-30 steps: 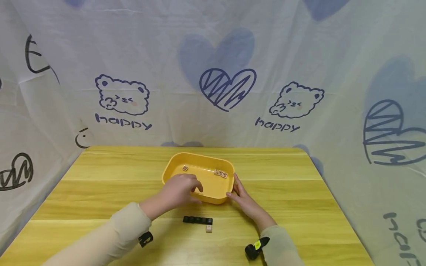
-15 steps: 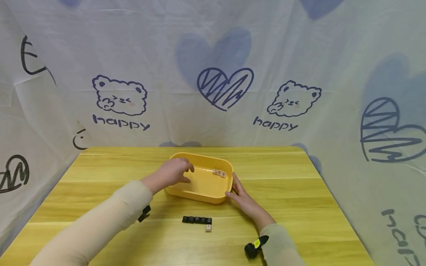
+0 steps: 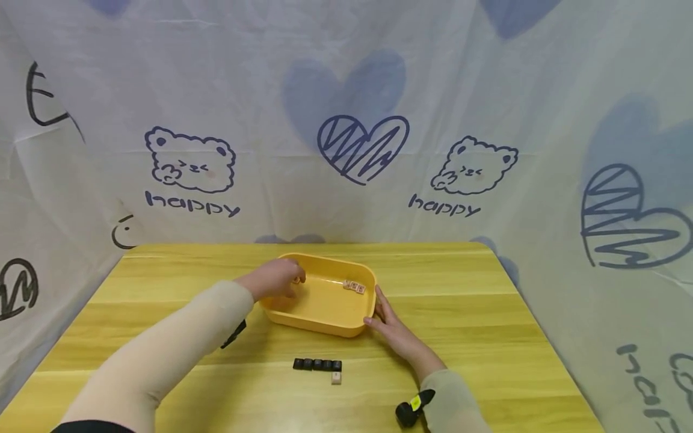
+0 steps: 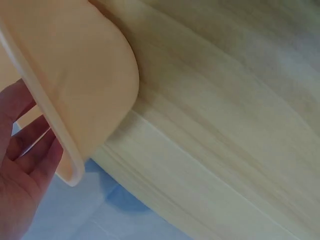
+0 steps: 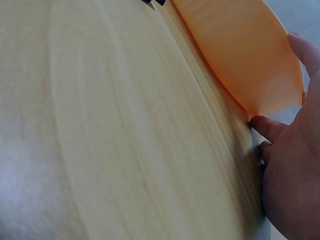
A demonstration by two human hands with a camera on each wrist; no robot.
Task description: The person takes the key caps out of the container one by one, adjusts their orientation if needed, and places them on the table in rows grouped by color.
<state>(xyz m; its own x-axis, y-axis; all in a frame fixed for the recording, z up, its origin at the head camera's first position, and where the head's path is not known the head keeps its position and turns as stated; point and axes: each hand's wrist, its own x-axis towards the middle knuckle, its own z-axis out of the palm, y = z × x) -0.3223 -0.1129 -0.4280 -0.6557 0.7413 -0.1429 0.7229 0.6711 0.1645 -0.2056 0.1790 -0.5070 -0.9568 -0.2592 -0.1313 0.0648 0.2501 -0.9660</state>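
Pale printed cloth point(image 3: 260, 90) hangs behind and beside a yellowish, wood-grained desk point(image 3: 444, 288). Around the near right corner of a yellow tray point(image 3: 319, 325), the right hand point(image 3: 394, 332) sets its thumb on the near side and its fingers against the end wall. The left hand point(image 3: 273, 279) reaches over the opposite rim, fingers curved with a gap to the thumb, next to a single beige keycap point(image 3: 296, 280); I cannot tell whether they pinch it.

So small a piece could easily slip from the fingers, and the left hand, low over the rim, could nudge the tray should the right one slacken. Pushed nearer, it might disturb the five black keycaps point(image 3: 317, 364) and the loose beige keycap point(image 3: 336, 377) by their right end.

Inside, three more beige keycaps point(image 3: 354, 287) sit in a line toward the far right, squarish, their dark marks too small to read. Smooth and round-cornered, the tray looks like plastic.
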